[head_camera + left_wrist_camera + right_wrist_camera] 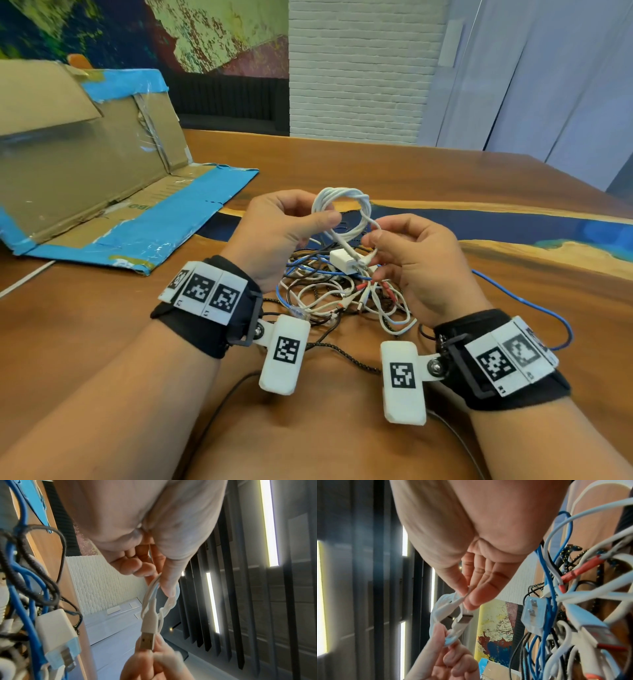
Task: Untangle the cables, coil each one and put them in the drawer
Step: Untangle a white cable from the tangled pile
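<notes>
A coiled white cable (pixel 346 214) hangs above the table, between both hands. My left hand (pixel 284 233) pinches the coil (pixel 154 596) between thumb and fingers. My right hand (pixel 404 253) pinches the cable's loose end near its USB plug (pixel 147 639) (pixel 464 620). Below them lies a tangle of cables (pixel 342 294), white, blue and black, with red-tipped plugs and a white charger block (pixel 344 262) (pixel 56 632) in it. One blue cable (pixel 534 308) trails off to the right.
An open cardboard box (pixel 85 164) edged with blue tape lies on the wooden table (pixel 411 171) at the left, its flap folded down toward me. A dark blue resin strip (pixel 479 222) crosses the table behind the hands. Wrist bands with markers sit on both forearms.
</notes>
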